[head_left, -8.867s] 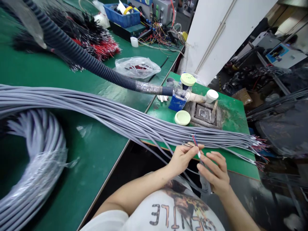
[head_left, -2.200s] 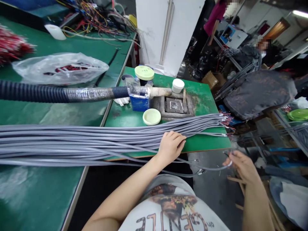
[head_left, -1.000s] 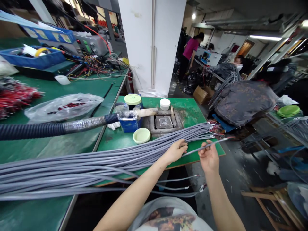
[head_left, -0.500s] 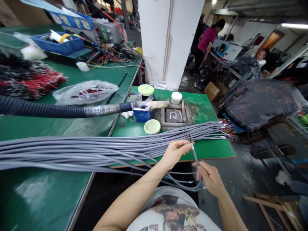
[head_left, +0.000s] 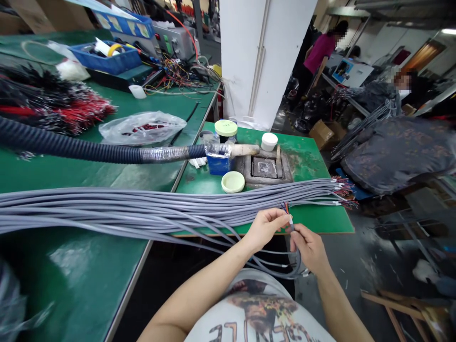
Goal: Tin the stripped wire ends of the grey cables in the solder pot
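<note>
A thick bundle of grey cables (head_left: pixel 149 209) lies across the green tables, its stripped ends with coloured wires (head_left: pixel 342 192) at the right. My left hand (head_left: pixel 265 228) pinches the end of one grey cable (head_left: pixel 297 259) just below its bared coloured wires (head_left: pixel 286 208). My right hand (head_left: pixel 309 247) is closed round the same cable just below that, where it loops down over my lap. Both hands are in front of the small green table's near edge (head_left: pixel 320 228).
A black corrugated hose (head_left: pixel 71 147) runs to a metal block (head_left: pixel 265 167) with a blue box (head_left: pixel 218 164), pale green lids (head_left: pixel 232 181) and a white jar (head_left: pixel 269 141). A plastic bag (head_left: pixel 142 128), red-black wire bunches (head_left: pixel 64 107) and a blue tray (head_left: pixel 107 59) lie further back. People work behind the white pillar (head_left: pixel 263 52).
My right hand has slid up the cable towards my left hand, so both now meet near the stripped end. Earlier the right hand brought this cable up from the side.
</note>
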Action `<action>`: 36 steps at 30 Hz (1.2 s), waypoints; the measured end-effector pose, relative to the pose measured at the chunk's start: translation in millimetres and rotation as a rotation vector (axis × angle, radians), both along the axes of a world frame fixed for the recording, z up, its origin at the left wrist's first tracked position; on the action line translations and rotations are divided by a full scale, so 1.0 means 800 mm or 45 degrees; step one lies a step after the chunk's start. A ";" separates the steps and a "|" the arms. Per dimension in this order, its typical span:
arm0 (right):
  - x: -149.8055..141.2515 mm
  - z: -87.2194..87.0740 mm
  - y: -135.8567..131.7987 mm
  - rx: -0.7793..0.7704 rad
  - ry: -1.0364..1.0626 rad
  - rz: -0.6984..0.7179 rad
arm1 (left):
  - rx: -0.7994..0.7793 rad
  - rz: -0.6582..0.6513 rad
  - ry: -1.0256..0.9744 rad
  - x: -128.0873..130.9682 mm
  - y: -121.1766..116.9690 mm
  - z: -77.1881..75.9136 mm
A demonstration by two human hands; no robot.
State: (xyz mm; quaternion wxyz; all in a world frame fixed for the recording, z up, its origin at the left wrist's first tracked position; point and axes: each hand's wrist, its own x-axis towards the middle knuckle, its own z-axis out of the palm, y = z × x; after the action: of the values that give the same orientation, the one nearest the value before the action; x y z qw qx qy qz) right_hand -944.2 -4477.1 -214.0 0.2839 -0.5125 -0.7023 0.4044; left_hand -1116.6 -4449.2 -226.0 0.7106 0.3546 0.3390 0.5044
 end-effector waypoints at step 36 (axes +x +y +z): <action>-0.027 -0.001 0.021 -0.106 0.304 -0.016 | -0.036 0.019 -0.270 -0.013 0.011 -0.012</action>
State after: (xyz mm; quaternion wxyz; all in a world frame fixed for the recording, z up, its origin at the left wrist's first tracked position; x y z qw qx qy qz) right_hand -966.0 -4460.6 -214.7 0.3465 -0.4766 -0.6428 0.4895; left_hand -1126.9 -4440.7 -235.8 0.7437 0.2865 0.2716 0.5395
